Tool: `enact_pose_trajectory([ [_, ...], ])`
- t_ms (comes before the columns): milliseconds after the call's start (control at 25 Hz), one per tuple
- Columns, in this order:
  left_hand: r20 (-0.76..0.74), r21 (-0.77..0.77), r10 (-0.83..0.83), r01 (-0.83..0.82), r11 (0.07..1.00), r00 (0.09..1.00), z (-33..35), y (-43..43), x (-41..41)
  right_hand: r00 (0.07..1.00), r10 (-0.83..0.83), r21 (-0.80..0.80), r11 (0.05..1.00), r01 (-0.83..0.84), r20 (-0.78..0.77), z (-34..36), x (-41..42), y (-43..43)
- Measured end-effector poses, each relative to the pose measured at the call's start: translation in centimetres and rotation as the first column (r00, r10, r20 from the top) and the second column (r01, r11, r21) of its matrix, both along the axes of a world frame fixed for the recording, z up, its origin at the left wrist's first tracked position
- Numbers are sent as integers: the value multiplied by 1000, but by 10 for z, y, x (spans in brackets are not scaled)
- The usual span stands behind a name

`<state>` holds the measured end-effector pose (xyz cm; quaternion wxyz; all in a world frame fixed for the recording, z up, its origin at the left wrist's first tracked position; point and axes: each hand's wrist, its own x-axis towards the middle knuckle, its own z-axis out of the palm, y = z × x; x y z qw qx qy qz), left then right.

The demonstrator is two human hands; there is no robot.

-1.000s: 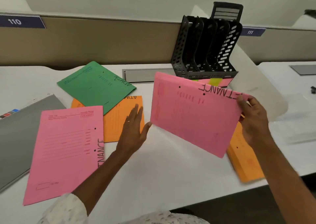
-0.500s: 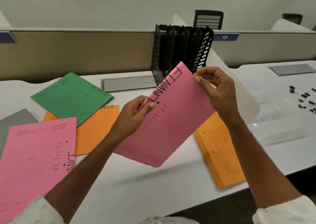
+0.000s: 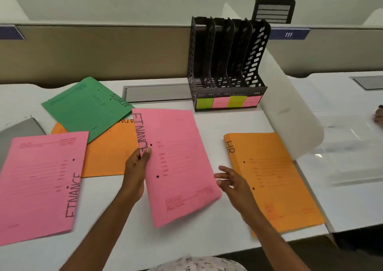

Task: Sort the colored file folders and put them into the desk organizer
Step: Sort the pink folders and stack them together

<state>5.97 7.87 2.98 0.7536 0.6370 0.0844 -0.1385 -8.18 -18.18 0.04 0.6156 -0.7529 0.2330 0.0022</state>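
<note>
My left hand (image 3: 136,167) pinches the left edge of a pink FINANCE folder (image 3: 178,163) held low over the white desk (image 3: 211,123). My right hand (image 3: 232,179) hovers open beside that folder's right edge, apart from it. A second pink FINANCE folder (image 3: 39,183) lies flat at the left. A green ADMIN folder (image 3: 87,107) overlaps an orange ADMIN folder (image 3: 107,152). An orange HR folder (image 3: 273,179) lies at the right. The black desk organizer (image 3: 226,63) stands empty at the back, with green and pink sticky labels on its front.
A grey sheet (image 3: 18,134) sits at the far left edge. A white curved divider (image 3: 290,109) rises right of the organizer. A beige partition (image 3: 103,51) runs behind the desk. A metal cable tray cover (image 3: 157,92) lies left of the organizer.
The pink folder was raised near the organizer in both hands; now it is turned and lowered toward the desk. My right hand has let go of it.
</note>
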Motion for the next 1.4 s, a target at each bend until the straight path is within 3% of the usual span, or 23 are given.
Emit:
enact_pose_trajectory([
  [120,-118,-40,-13,8,999,993,-25,-6,-12,998,51,-279,958,-62,-47,-27,-1,2],
  [240,-114,4,-75,75,997,991,-50,-11,-17,976,168,-460,862,-213,-137,-47,-9,10],
  [320,-36,111,-158,161,981,987,-67,-18,-22,963,215,-540,798,-269,-161,-61,-22,17],
  [360,17,247,-207,197,949,978,-75,-21,-25,955,236,-571,766,-295,-177,-69,-29,18],
  [440,102,580,-322,207,788,941,-95,-26,-34,934,273,-622,697,-356,-229,-80,-41,21],
  [560,169,836,-572,190,514,803,-122,-29,-62,914,299,-671,621,-405,-275,-89,-55,21],
  [640,166,927,-693,128,352,701,-135,-29,-85,909,306,-701,582,-414,-282,-93,-65,17],
  [800,110,978,-726,58,202,679,-134,-34,-111,908,287,-778,476,-411,-305,-99,-81,8],
  [960,65,983,-730,83,166,680,-129,-33,-118,913,301,-743,536,-400,-275,-98,-83,21],
  [1160,91,973,-730,97,211,677,-122,-26,-121,895,354,-729,531,-431,-271,-93,-69,54],
  [1400,130,963,-562,32,269,817,-113,37,-114,860,478,-694,558,-456,-180,-83,-24,95],
])
